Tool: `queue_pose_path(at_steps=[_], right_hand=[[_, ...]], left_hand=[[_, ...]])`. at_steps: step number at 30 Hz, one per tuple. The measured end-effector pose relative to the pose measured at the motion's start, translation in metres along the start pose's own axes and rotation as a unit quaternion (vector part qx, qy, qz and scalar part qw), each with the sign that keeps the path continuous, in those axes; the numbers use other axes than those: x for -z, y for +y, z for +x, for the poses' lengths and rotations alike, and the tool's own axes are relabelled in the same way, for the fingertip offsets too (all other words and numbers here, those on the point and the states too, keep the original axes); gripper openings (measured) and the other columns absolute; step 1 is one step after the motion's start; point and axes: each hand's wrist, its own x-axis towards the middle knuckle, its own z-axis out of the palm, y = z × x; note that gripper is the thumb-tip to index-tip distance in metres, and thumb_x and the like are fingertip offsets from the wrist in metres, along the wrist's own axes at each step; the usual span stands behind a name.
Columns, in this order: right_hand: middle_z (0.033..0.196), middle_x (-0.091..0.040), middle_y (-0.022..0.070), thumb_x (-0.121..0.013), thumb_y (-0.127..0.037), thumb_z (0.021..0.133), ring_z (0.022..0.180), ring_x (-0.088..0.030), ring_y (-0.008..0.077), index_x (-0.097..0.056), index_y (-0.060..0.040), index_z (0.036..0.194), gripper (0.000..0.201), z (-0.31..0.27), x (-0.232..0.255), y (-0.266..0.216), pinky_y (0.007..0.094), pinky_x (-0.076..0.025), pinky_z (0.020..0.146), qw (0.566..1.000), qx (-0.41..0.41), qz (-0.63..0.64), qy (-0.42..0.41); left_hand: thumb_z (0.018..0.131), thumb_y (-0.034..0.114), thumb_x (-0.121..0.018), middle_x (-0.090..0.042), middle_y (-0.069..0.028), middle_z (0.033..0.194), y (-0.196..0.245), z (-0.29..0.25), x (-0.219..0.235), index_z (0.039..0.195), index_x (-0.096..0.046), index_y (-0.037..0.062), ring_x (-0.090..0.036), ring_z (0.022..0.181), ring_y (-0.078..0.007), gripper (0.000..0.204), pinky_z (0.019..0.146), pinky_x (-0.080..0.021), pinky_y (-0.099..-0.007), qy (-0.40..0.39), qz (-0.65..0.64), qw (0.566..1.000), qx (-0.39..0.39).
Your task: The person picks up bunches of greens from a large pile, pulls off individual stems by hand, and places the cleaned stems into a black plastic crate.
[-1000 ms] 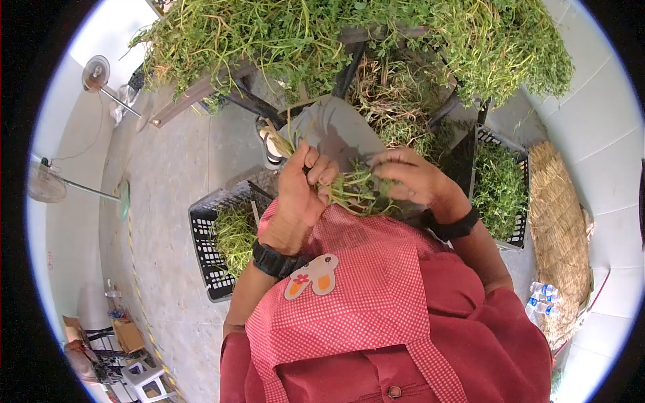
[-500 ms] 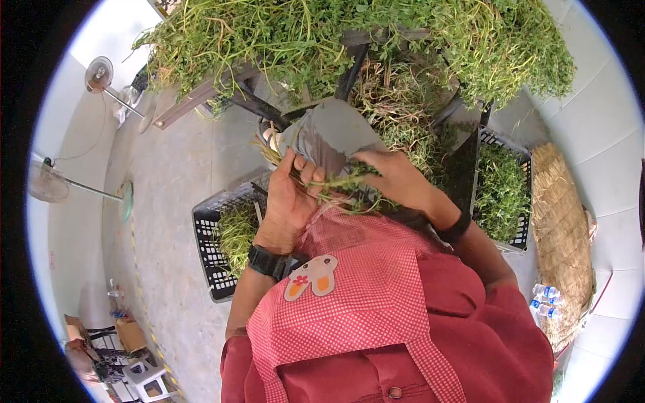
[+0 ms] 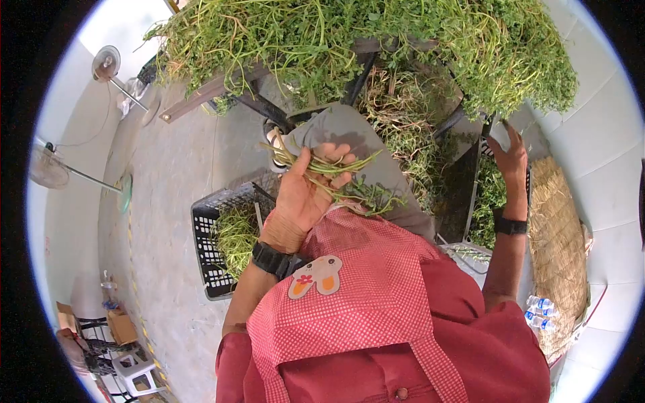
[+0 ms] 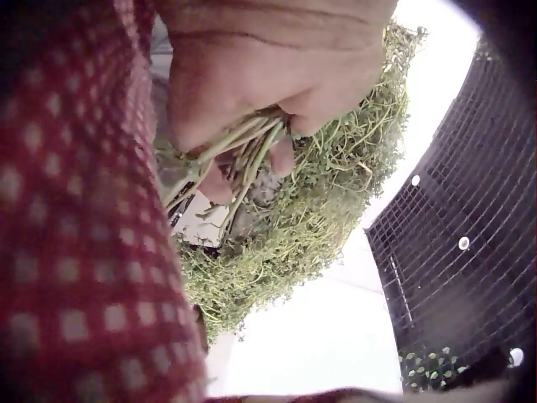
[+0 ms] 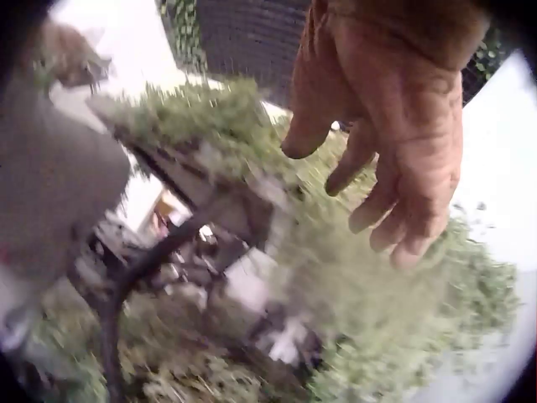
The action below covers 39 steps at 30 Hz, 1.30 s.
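In the head view my left hand [image 3: 308,191], palm up above the lap, holds a small bunch of green stems [image 3: 329,166] between thumb and loosely curled fingers. The left wrist view shows the same stems [image 4: 252,151] under the hand [image 4: 277,75]. A leafy sprig [image 3: 376,196] lies beside the fingers over the apron. My right hand [image 3: 512,158] is out at the right, over the crate of greens [image 3: 489,201], below the heap's edge. Its fingers are extended and hold nothing in the right wrist view [image 5: 394,134].
A large heap of greens [image 3: 376,33] covers the tabletop ahead, with more stems [image 3: 403,121] piled beneath. A black crate [image 3: 213,269] with stems stands at the left. Two fans [image 3: 106,64], a rolled straw mat [image 3: 557,248] and water bottles [image 3: 539,313] are around the sides.
My right hand has left the bunch and swung out to the right, over the crate. My left hand has stayed above the lap, its fingers loosened around the stems.
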Motion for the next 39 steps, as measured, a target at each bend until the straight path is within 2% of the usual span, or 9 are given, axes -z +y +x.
queue_pose_path(at_steps=[2,6,9,11,15,20,25,29,39], right_hand=[[0.104,-0.065,0.0158,-0.072,-0.022,0.076,0.103,-0.06,0.0299,-0.063,-0.0062,0.109,0.037,0.004,0.005,-0.047,0.0371,-0.047,0.088,0.941,0.064,0.319,-0.096],[0.091,-0.066,0.0116,-0.07,-0.013,0.074,0.089,-0.062,0.0275,-0.067,-0.0068,0.094,0.021,-0.014,0.058,-0.166,0.0361,-0.048,0.08,0.798,0.189,0.519,-0.242],[0.083,-0.064,0.0087,-0.07,-0.015,0.071,0.082,-0.06,0.0265,-0.067,-0.0065,0.087,0.018,-0.025,0.061,-0.201,0.0362,-0.047,0.077,0.781,0.281,0.515,-0.212],[0.081,-0.063,0.0078,-0.069,-0.016,0.071,0.081,-0.059,0.0266,-0.067,-0.007,0.086,0.017,-0.031,0.06,-0.21,0.0363,-0.046,0.077,0.78,0.291,0.511,-0.215],[0.076,-0.06,0.0069,-0.07,-0.021,0.071,0.079,-0.057,0.0267,-0.067,-0.0076,0.081,0.017,-0.044,0.056,-0.223,0.0371,-0.045,0.076,0.794,0.297,0.486,-0.212],[0.075,-0.06,0.0089,-0.069,-0.022,0.072,0.076,-0.058,0.0291,-0.066,-0.0061,0.079,0.017,-0.051,0.032,-0.23,0.036,-0.046,0.071,0.814,0.295,0.461,-0.193],[0.067,-0.061,0.0064,-0.064,-0.023,0.083,0.059,-0.054,0.0124,-0.065,0.0006,0.082,0.024,-0.042,0.025,-0.205,0.026,-0.041,0.054,0.741,-0.014,0.635,-0.217],[0.056,-0.053,-0.0012,-0.06,-0.028,0.088,0.054,-0.045,0.0064,-0.065,0.0028,0.075,0.034,-0.043,0.04,-0.177,0.024,-0.036,0.049,0.737,0.006,0.612,-0.287],[0.055,-0.051,0.0013,-0.061,-0.03,0.087,0.053,-0.044,0.0085,-0.065,0.0008,0.077,0.032,-0.061,0.038,-0.184,0.0276,-0.038,0.049,0.775,0.105,0.505,-0.365]], left_hand=[[0.098,0.036,-0.035,-0.049,-0.0176,0.129,0.0,0.002,-0.003,0.112,-0.056,0.001,-0.049,0.116,-0.0311,0.043,0.088,-0.049,-0.0416,-0.027,0.023,0.999,-0.004],[0.098,0.037,-0.038,-0.047,-0.0142,0.131,-0.001,0.0,-0.007,0.118,-0.054,0.0037,-0.05,0.114,-0.029,0.042,0.085,-0.049,-0.0398,-0.011,0.063,0.998,-0.009],[0.096,0.038,-0.041,-0.048,-0.012,0.13,-0.001,-0.001,-0.006,0.122,-0.052,0.005,-0.051,0.111,-0.0265,0.043,0.084,-0.049,-0.0387,-0.038,0.085,0.995,-0.025],[0.096,0.037,-0.043,-0.057,-0.0077,0.113,-0.002,-0.002,-0.01,0.123,-0.051,0.005,-0.055,0.099,-0.021,0.042,0.076,-0.05,-0.0342,-0.034,0.101,0.994,-0.022],[0.094,0.039,-0.047,-0.052,-0.0068,0.123,-0.004,0.0,0.001,0.126,-0.049,0.0061,-0.055,0.101,-0.0211,0.046,0.079,-0.048,-0.0339,-0.054,0.129,0.99,-0.007],[0.094,0.04,-0.048,-0.057,-0.0028,0.104,-0.005,0.0,-0.005,0.126,-0.049,0.005,-0.055,0.092,-0.0138,0.047,0.074,-0.045,-0.0297,0.004,0.205,0.978,-0.033],[0.094,0.041,-0.047,-0.055,0.001,0.084,-0.004,-0.001,0.003,0.125,-0.05,0.0051,-0.052,0.076,-0.0109,0.047,0.064,-0.042,-0.0264,-0.009,0.153,0.988,-0.013],[0.096,0.041,-0.043,-0.055,0.0007,0.08,-0.005,0.002,0.004,0.124,-0.05,0.0062,-0.053,0.07,-0.0124,0.045,0.059,-0.043,-0.0261,0.018,0.08,0.996,-0.023],[0.097,0.039,-0.04,-0.057,-0.0005,0.079,-0.006,0.001,0.0,0.122,-0.052,0.0059,-0.055,0.07,-0.0145,0.043,0.06,-0.046,-0.0272,0.048,0.08,0.995,-0.038]])
